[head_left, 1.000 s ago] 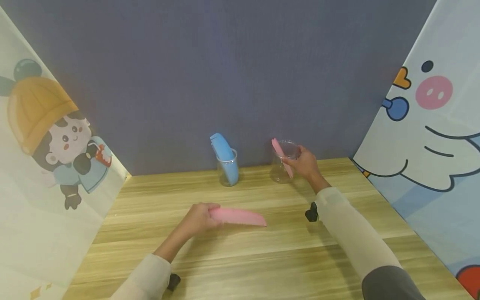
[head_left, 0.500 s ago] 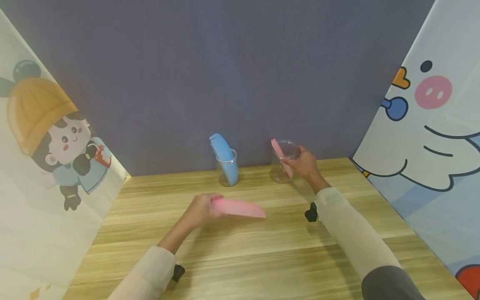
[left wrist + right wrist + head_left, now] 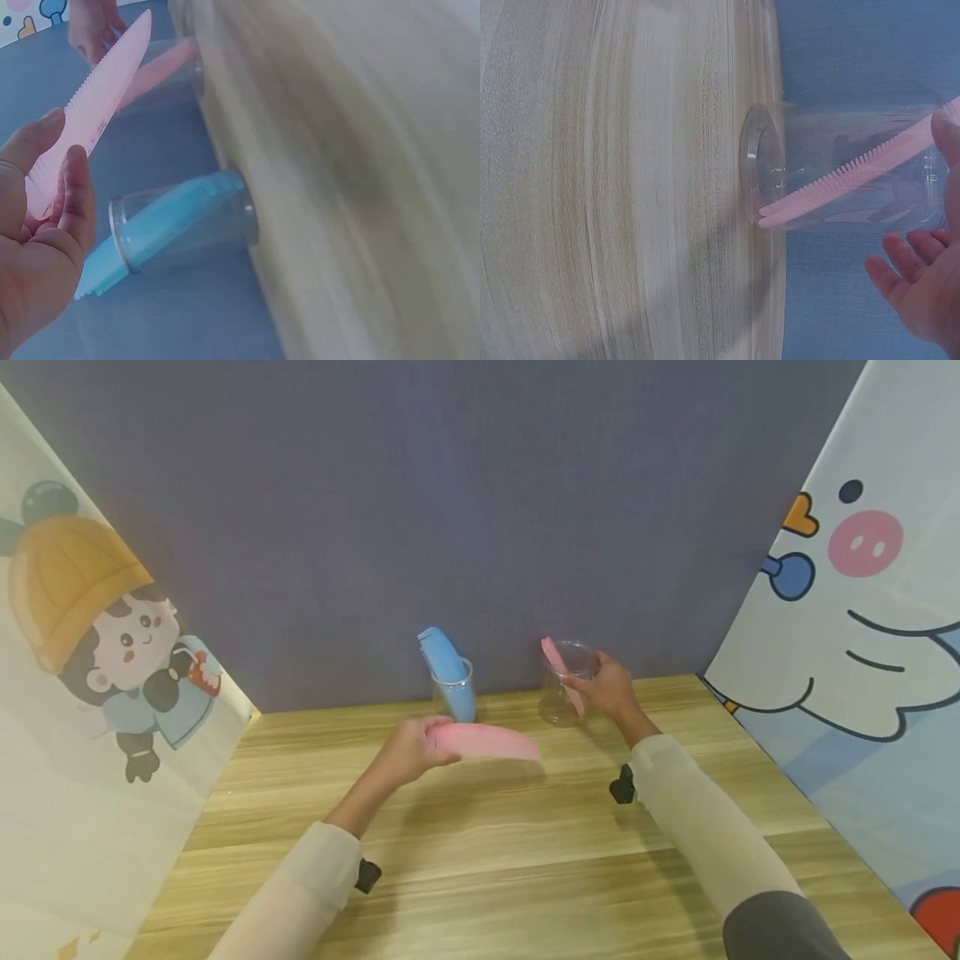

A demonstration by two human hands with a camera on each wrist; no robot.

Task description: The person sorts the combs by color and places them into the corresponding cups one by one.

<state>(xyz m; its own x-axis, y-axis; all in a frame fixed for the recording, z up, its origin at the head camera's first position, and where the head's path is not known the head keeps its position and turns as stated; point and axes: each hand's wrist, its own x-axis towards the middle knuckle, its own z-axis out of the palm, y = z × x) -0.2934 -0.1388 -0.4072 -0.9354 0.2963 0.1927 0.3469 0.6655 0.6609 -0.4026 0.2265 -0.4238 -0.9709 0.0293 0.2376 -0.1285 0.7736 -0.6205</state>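
My left hand (image 3: 408, 752) pinches a pink comb (image 3: 487, 741) by one end, thumb on one side and fingers on the other. The comb is held above the table, its free end pointing right. Behind it, a clear plastic cup (image 3: 467, 670) holds blue combs (image 3: 442, 656) leaning left; their exact number is unclear. My right hand (image 3: 609, 687) grips the rim of a second clear cup (image 3: 557, 706), thumb in front. Inside that cup leans pink comb material (image 3: 862, 169), with two edges showing at its lower end in the right wrist view. Both cups stand upright.
The wood-grain table (image 3: 480, 877) meets a grey-blue back panel (image 3: 480, 527) just behind the cups. Printed cartoon panels flank it, a capped child (image 3: 112, 635) on the left and a white figure (image 3: 847, 610) on the right.
My left hand has moved the pink comb up and away from me, towards the cups, and the comb has tilted so its teeth show less. The right hand has stayed at its cup.
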